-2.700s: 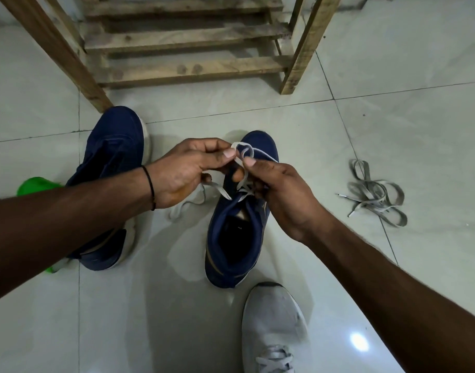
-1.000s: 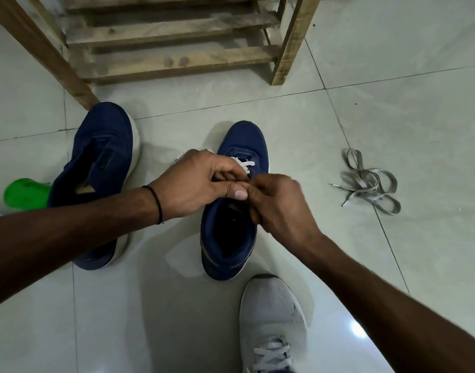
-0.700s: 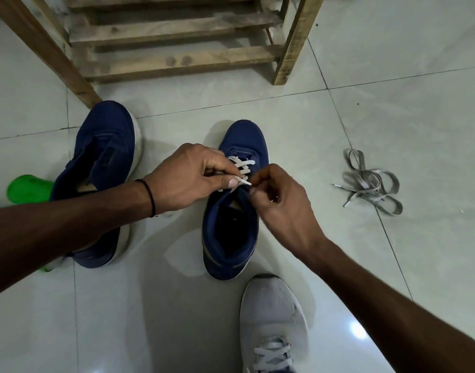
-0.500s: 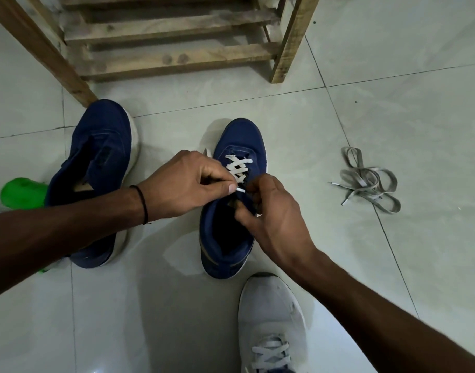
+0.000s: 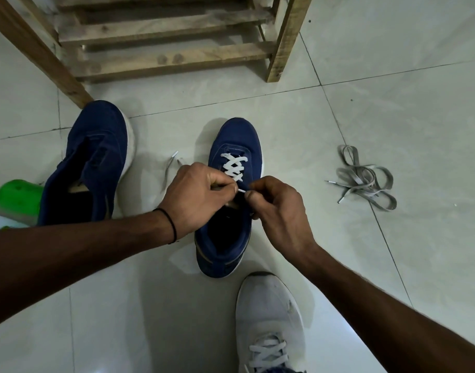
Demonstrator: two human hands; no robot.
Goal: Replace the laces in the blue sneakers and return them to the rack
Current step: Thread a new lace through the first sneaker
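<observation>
Laced sneaker (image 5: pixel 239 141): stands on the floor (image 5: pixel 392 109) in front of the rack (image 5: pixel 163 57), toe toward it. The lower eyelets are crossed; the upper ones are not yet filled.
Bare sneaker (image 5: pixel 101 146): on the floor to the left, toe just beside a rack leg. No lace is visible in it.
Lace (image 5: pixel 233 168): white, flat, woven. It crosses several times over the tongue, and one free end lies on the floor left of the laced sneaker.
Left hand (image 5: pixel 196 195): closed, thumb and forefinger pinching the lace just behind its tip (image 5: pixel 241 190).
Right hand (image 5: pixel 279 211): fingers curled, apparently pinching the eyelet edge of the laced sneaker right next to the tip. The eyelet itself is hidden.
Step (judged): feeding the tip into the next eyelet on the right side.
Lace handling: light and limp, and it will not push. Only the tip is stiff, so hold directly behind it; a grip farther back lets the lace buckle. The flat weave twists easily, so lay each crossing flat before tightening.
Sneaker handling: light, with a soft upper. The eyelet flap yields under pressure, so brace it beside the hole. The sole may slide on the glossy tile.
Carry point (judged): heel collar, or fingers inside the opening.
Old laces (image 5: pixel 365 184): grey tangle on the floor, well to the right.
</observation>
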